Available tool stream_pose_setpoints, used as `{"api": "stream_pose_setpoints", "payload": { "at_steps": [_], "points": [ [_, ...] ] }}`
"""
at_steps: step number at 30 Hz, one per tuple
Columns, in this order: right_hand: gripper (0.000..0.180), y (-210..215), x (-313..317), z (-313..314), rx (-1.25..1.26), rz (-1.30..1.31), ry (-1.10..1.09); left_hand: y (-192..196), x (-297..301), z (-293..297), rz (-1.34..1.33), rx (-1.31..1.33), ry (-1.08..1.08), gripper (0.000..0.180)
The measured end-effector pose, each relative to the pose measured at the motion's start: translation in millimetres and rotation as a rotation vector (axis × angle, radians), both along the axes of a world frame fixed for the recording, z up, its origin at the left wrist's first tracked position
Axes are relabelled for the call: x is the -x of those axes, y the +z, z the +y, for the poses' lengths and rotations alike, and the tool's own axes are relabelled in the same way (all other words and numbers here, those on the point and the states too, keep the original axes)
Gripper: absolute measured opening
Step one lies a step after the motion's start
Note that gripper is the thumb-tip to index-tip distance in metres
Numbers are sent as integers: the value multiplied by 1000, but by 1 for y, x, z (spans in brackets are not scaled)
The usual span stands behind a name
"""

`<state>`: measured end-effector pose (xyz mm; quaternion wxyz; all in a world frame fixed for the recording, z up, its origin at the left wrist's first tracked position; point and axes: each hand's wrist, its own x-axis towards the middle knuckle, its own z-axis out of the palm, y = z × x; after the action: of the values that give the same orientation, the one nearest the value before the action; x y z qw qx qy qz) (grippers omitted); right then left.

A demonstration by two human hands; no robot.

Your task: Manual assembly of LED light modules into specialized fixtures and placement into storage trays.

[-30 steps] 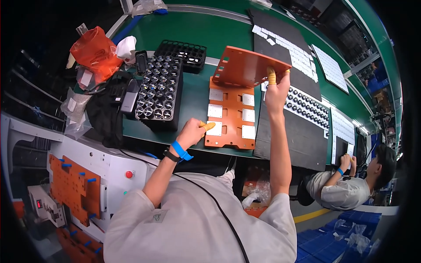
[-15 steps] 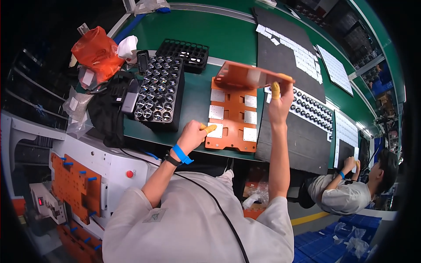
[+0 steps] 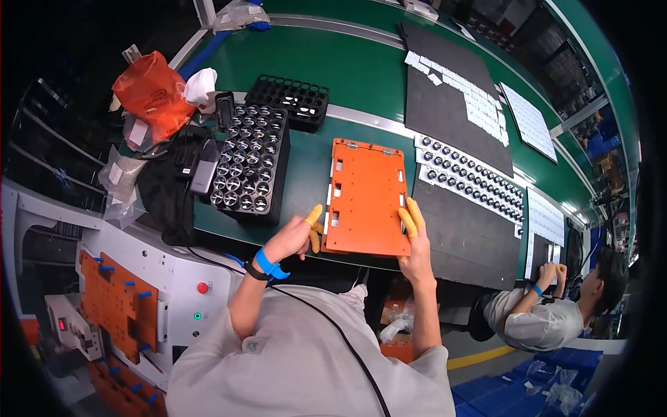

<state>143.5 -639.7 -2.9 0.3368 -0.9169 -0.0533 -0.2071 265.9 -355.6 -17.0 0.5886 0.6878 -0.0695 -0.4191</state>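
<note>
An orange hinged plate fixture [image 3: 368, 198] lies closed at the near edge of the green bench, its lid down and hinges at the far end. White pieces show in part through its side gaps; the lid hides the rest. My right hand [image 3: 417, 251] grips the fixture's near right edge, with yellow-covered fingers along its side. My left hand [image 3: 292, 236] is just beside the near left edge, its yellow-covered fingers apart and holding nothing; whether they touch the fixture I cannot tell. A blue band circles my left wrist.
Left of the fixture stands a black tray [image 3: 276, 174] of shiny round lenses, with another black tray [image 3: 306, 89] behind. Dark mats [image 3: 472, 233] on the right bear strips of black round parts [image 3: 472, 170] and white pieces. A co-worker [image 3: 549, 316] sits at the far right.
The fixture's raised lid has come down over the white plates. My right hand has lowered with it to the near right edge. My left hand has left the white plate and moved slightly left.
</note>
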Motion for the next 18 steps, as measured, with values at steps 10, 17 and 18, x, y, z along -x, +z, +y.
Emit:
{"api": "stream_pose_setpoints", "payload": {
  "at_steps": [10, 17, 18],
  "points": [
    [135, 1, 5, -2, -449, 385, 136, -15, 21, -12, -208, -79, 82, 39],
    [78, -36, -22, -3, -1178, 384, -39, -5, 58, -19, -231, 1, 338, 33],
    [73, -36, -27, -3, -1230, 353, -49, 4, 60, -17, -224, 45, 312, 25]
  ]
}}
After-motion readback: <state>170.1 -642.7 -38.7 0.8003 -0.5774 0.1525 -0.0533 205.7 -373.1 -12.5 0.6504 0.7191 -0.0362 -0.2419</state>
